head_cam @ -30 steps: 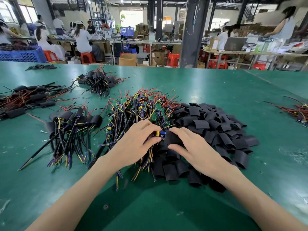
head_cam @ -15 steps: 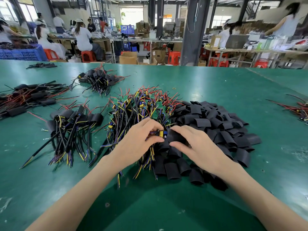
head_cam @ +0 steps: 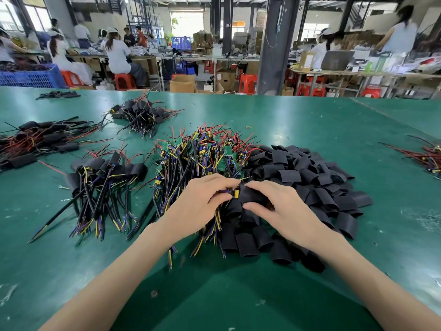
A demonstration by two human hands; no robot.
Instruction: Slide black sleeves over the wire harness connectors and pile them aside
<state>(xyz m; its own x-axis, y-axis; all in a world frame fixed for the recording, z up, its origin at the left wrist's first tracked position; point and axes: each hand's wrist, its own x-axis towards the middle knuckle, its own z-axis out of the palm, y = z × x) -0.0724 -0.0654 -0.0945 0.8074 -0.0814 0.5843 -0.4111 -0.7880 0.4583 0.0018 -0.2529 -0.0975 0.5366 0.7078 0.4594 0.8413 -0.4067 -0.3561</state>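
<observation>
Right grip (head_cam: pixel 281 211) has pushed sleeve (head_cam: pixel 253 196) further over connector (head_cam: pixel 236 193).

The black sleeves (head_cam: pixel 293 175) right of the fingers (head_cam: pixel 214 179) look matt, pliable plastic, while the green tabletop (head_cam: pixel 310 120) beyond is smooth with a soft sheen.

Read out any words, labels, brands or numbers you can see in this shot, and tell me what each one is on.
No text can be read here.
Orange sign in the background: blurred.
White label on a cardboard box: too small.
Green circuit boards on the wire harnesses: markings too small.
Black sleeves: no print visible.
</observation>
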